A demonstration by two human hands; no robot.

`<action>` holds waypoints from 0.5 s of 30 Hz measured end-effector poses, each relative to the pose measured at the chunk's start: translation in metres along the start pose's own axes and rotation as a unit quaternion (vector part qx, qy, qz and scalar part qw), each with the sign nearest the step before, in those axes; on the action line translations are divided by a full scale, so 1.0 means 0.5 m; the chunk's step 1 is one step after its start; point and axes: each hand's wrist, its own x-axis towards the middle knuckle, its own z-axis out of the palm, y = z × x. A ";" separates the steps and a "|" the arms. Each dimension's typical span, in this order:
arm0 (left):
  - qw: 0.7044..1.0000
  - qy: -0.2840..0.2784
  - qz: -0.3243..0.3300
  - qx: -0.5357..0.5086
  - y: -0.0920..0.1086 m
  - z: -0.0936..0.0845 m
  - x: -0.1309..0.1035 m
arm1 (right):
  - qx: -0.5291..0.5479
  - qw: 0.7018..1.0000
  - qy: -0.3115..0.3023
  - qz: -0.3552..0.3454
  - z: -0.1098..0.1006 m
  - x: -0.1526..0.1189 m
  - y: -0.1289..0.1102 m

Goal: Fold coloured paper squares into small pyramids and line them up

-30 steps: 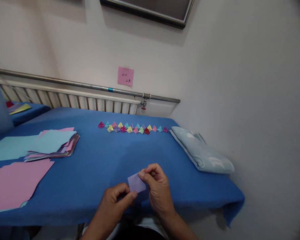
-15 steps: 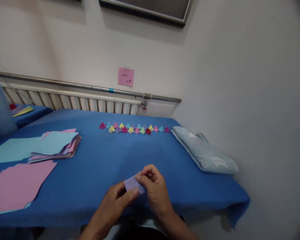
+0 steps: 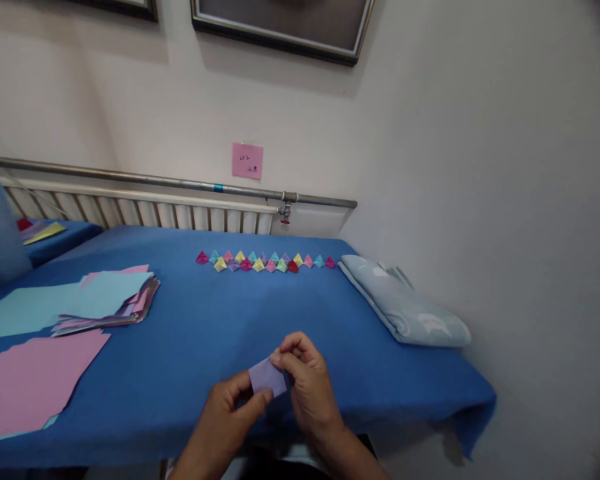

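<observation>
A small folded piece of purple paper [image 3: 267,378] is held up above the front part of the blue-covered table [image 3: 190,360]. My left hand [image 3: 230,413] pinches its lower left side, with the thumb on the face toward me and the fingers behind. Thumb and fingertips of my right hand [image 3: 307,383] close on the paper's upper right corner. Farther back, small folded paper pieces [image 3: 258,265] in several colours lie in two rows.
Stacked coloured paper [image 3: 105,297] and pink sheets [image 3: 37,380] lie on the left. A folded light-blue blanket [image 3: 405,300] rests at the right by the wall. Behind the table are a radiator [image 3: 180,215] and a pipe [image 3: 175,180].
The view has tilted up slightly. My left thumb has shifted down to the paper's lower edge, showing more of its face; both hands still hold it.
</observation>
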 end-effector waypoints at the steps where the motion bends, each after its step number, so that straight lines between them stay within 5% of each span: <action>1: 1.000 -0.001 0.004 0.020 0.002 0.001 0.001 | 0.000 1.000 0.003 -0.001 -0.003 0.000 -0.001; 10: 0.981 0.008 0.066 0.180 0.027 0.011 -0.003 | 0.031 0.999 0.013 -0.015 -0.020 -0.010 -0.027; 15: 0.985 -0.004 0.068 0.157 0.031 0.024 -0.005 | 0.048 0.998 0.022 -0.022 -0.031 -0.013 -0.038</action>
